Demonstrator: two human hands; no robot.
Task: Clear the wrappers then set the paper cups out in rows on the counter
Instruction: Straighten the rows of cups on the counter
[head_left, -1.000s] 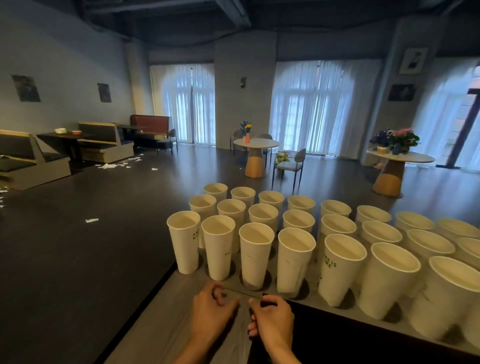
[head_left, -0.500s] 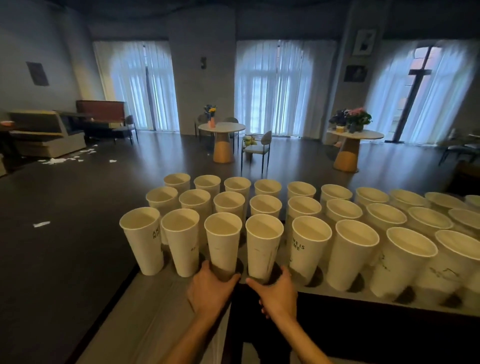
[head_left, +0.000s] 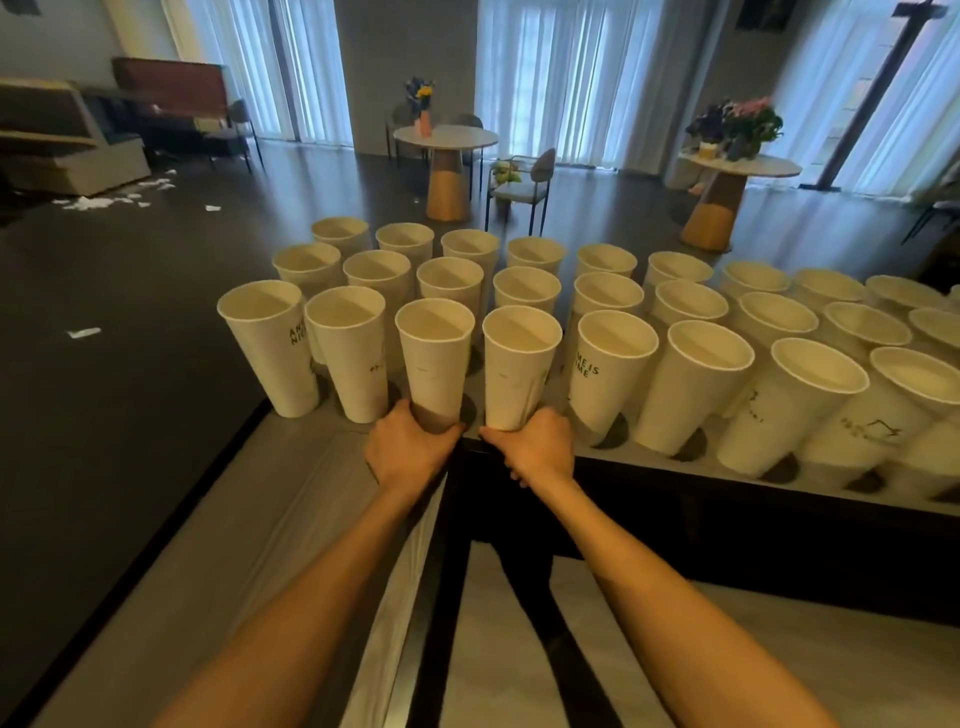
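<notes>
Several tall white paper cups stand upright in three rows on the grey counter (head_left: 322, 467). My left hand (head_left: 408, 449) wraps the base of the third cup (head_left: 435, 358) in the front row. Beside it, my right hand (head_left: 535, 447) wraps the base of the fourth cup (head_left: 519, 364). Both cups rest on the counter near its front edge. Other front-row cups (head_left: 270, 343) stand to the left and further cups (head_left: 608, 374) to the right. No wrapper shows on the counter.
The counter's left edge (head_left: 208, 483) drops to a dark floor with paper scraps (head_left: 83, 332). A dark frame (head_left: 447, 571) runs below my arms. Round tables (head_left: 447, 171), a chair (head_left: 524, 187) and sofas (head_left: 72, 140) stand farther back.
My hands have moved forward from the counter's front edge to the bases of the two front-row cups and closed round them. The view has tilted downward.
</notes>
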